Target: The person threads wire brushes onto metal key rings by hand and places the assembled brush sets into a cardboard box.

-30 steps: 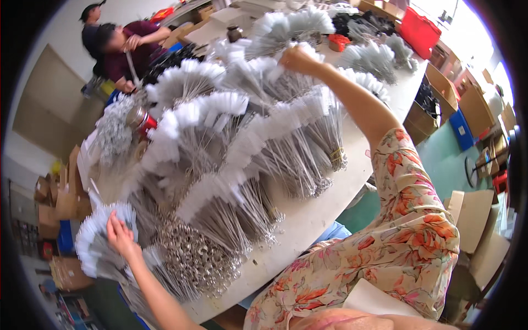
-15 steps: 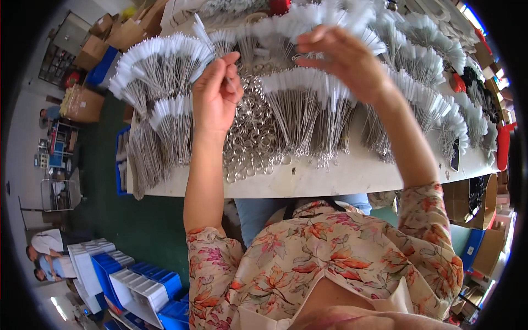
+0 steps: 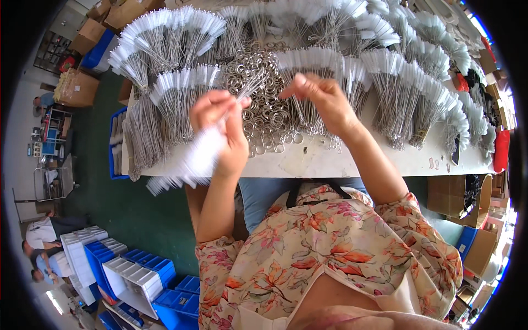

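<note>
My left hand [image 3: 230,132] is closed around a small bunch of white-bristled wire brushes [image 3: 198,157]. Their bristle ends point down toward me and left, smeared by motion, while the wire handles stick out past my fingers toward a pile of metal split rings [image 3: 267,118]. Just right of that pile is my right hand [image 3: 327,102], its thumb and fingertips drawn together. Whether a ring sits in that pinch is too blurred to make out. Upright bunches of similar brushes [image 3: 190,82] stand left of the rings, and more brushes [image 3: 313,63] stand behind and right.
The pale table's [image 3: 341,162] front edge runs close to my body. Further brush bunches [image 3: 407,82] fill its right side. Blue and white bins [image 3: 140,280] are stacked at lower left, cardboard boxes [image 3: 77,88] at far left. An open carton [image 3: 454,195] sits below the table's right end.
My left hand has come nearer; a bunch of brushes now shows in it, bristles downward. My right hand has dropped from the back rows to beside the rings. The view has shifted.
</note>
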A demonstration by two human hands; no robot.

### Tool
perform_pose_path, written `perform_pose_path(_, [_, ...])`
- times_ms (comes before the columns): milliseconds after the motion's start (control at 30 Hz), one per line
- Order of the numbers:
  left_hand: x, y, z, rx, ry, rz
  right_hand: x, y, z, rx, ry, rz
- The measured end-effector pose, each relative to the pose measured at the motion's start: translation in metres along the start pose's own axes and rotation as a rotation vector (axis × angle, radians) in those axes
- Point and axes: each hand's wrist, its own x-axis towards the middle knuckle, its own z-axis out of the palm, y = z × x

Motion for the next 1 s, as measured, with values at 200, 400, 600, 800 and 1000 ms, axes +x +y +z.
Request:
perform_pose_path(200, [-0.052, 0.013, 0.025, -0.142, -0.083, -0.261, -0.013, 0.012, 0.045, 0.975, -0.034, 0.101])
perform_pose_path(400, [-0.021, 0.017, -0.014, 0.230, -0.219, 0.152, -0.019, -0.010, 0.023, 0.509, -0.205, 0.169])
perform_pose_path(600, [0.006, 0.030, -0.002, -0.367, -0.516, -0.464, -0.028, -0.005, 0.041, 0.011, -0.307, 0.056])
perform_pose_path(800, [-0.009, 0.026, -0.023, -0.226, -0.591, -0.372, -0.034, -0.002, 0.031, 0.164, -0.377, 0.102])
perform_pose_path(1000, [-0.034, 0.033, -0.025, 0.172, -0.570, 0.009, -0.045, -0.008, 0.021, -0.039, -0.502, 0.302])
